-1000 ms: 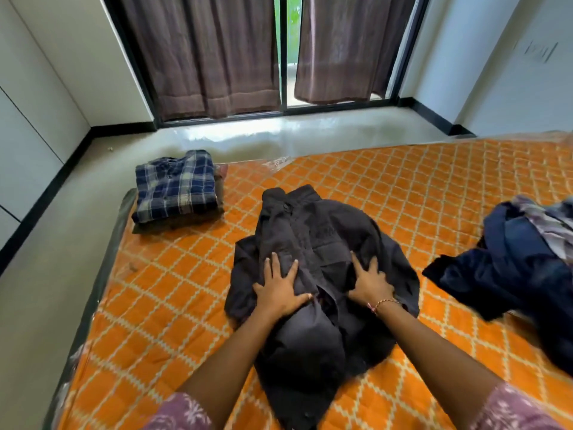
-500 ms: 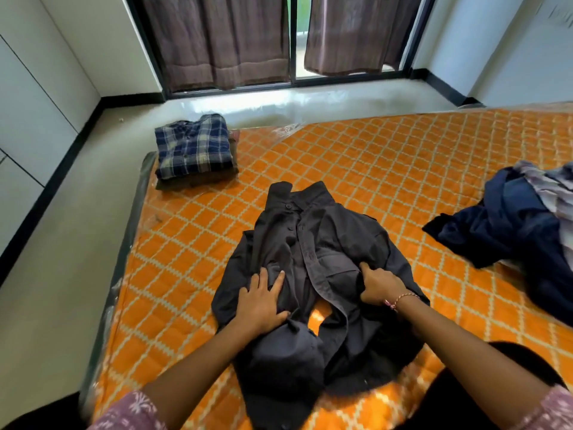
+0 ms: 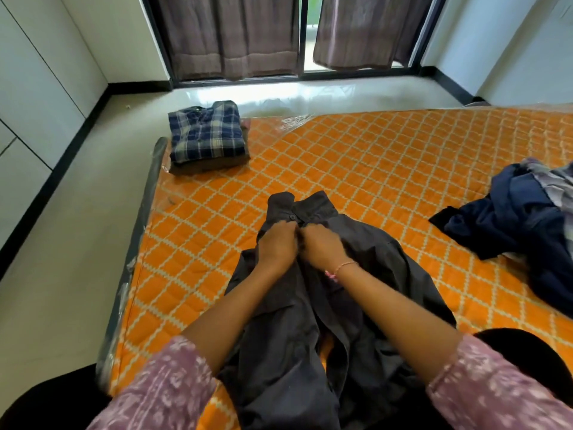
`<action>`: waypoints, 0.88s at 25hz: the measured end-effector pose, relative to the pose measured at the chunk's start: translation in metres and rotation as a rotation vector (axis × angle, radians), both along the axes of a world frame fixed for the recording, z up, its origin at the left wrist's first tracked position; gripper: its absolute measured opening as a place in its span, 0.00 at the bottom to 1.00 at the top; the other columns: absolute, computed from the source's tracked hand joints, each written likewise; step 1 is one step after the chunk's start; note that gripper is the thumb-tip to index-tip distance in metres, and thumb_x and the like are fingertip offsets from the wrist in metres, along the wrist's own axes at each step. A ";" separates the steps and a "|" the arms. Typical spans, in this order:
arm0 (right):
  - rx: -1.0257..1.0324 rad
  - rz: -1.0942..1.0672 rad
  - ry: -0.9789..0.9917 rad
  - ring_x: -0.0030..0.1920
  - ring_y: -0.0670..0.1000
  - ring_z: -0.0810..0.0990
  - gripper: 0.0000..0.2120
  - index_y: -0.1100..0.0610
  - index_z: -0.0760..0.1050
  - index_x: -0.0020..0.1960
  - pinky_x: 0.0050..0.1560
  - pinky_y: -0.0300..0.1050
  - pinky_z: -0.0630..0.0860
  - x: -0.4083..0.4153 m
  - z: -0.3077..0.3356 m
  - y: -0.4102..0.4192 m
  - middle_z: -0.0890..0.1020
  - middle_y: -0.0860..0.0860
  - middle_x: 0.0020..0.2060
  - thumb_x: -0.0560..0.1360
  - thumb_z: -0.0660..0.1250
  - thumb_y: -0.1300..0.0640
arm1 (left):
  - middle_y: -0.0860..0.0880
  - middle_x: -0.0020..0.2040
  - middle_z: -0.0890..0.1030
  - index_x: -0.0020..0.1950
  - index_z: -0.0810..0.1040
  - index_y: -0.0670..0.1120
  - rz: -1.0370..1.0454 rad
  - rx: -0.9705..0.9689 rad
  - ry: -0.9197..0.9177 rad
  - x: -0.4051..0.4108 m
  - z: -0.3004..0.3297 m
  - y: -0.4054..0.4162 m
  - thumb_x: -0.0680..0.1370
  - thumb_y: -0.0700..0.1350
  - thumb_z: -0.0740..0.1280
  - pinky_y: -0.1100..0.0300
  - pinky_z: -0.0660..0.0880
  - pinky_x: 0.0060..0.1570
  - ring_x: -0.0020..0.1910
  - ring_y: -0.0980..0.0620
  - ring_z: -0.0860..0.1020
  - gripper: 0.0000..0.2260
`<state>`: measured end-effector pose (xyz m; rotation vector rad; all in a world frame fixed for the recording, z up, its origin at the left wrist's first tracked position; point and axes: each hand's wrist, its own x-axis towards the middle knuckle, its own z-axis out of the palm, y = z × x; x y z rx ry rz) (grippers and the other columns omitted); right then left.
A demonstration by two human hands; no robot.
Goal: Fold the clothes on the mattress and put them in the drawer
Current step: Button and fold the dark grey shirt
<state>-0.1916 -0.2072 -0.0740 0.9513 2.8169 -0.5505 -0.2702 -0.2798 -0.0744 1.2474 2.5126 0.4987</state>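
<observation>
One plaid shirt point(image 3: 206, 131) folded; both hands, left hand point(image 3: 277, 245) and right hand point(image 3: 322, 247), pinch the dark shirt point(image 3: 366, 274) near its collar; navy pile point(image 3: 521, 221) still waits, drawer unseen.

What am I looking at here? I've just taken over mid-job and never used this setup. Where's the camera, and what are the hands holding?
There is no machine here: a person works with bare hands. The single picture comes from a camera on their head, looking forward and down. The left hand and right hand meet near the collar of a dark grey shirt, fingers curled into its front. It lies on an orange mattress. A folded plaid shirt tops a small pile at the far left corner. A heap of navy clothes waits unfolded on the right.
</observation>
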 end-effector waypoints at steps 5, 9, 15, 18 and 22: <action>-0.068 -0.316 0.014 0.58 0.59 0.76 0.18 0.62 0.75 0.57 0.54 0.50 0.73 0.008 -0.056 0.010 0.78 0.58 0.56 0.74 0.67 0.49 | 0.42 0.50 0.80 0.49 0.76 0.41 0.145 -0.169 -0.123 -0.012 -0.058 0.013 0.78 0.41 0.64 0.51 0.72 0.41 0.50 0.40 0.78 0.05; 0.048 -0.347 -0.041 0.57 0.58 0.77 0.18 0.59 0.76 0.56 0.51 0.49 0.75 -0.012 -0.062 0.010 0.78 0.56 0.56 0.75 0.66 0.47 | 0.42 0.49 0.81 0.48 0.79 0.41 0.317 -0.155 -0.206 -0.017 -0.078 0.021 0.76 0.47 0.69 0.51 0.76 0.45 0.49 0.43 0.79 0.09; -0.296 -0.605 0.158 0.48 0.58 0.81 0.05 0.60 0.80 0.41 0.46 0.47 0.76 -0.012 -0.065 0.024 0.83 0.58 0.44 0.73 0.66 0.62 | 0.45 0.37 0.79 0.34 0.75 0.43 0.385 -0.027 -0.506 -0.022 -0.061 0.018 0.77 0.41 0.68 0.58 0.70 0.35 0.37 0.49 0.77 0.11; -0.679 -0.715 0.445 0.34 0.50 0.75 0.08 0.59 0.76 0.34 0.35 0.42 0.71 0.007 -0.049 0.027 0.77 0.53 0.30 0.71 0.71 0.64 | 0.47 0.32 0.75 0.33 0.73 0.44 0.412 0.147 -0.725 -0.023 -0.031 0.012 0.77 0.40 0.68 0.63 0.69 0.30 0.30 0.54 0.72 0.13; -0.768 -0.692 0.616 0.30 0.47 0.70 0.12 0.57 0.69 0.34 0.29 0.39 0.67 0.026 -0.016 0.015 0.71 0.53 0.29 0.71 0.71 0.64 | 0.47 0.30 0.76 0.32 0.75 0.45 0.326 0.222 -0.630 -0.010 0.007 0.006 0.76 0.40 0.70 0.61 0.71 0.31 0.30 0.53 0.74 0.12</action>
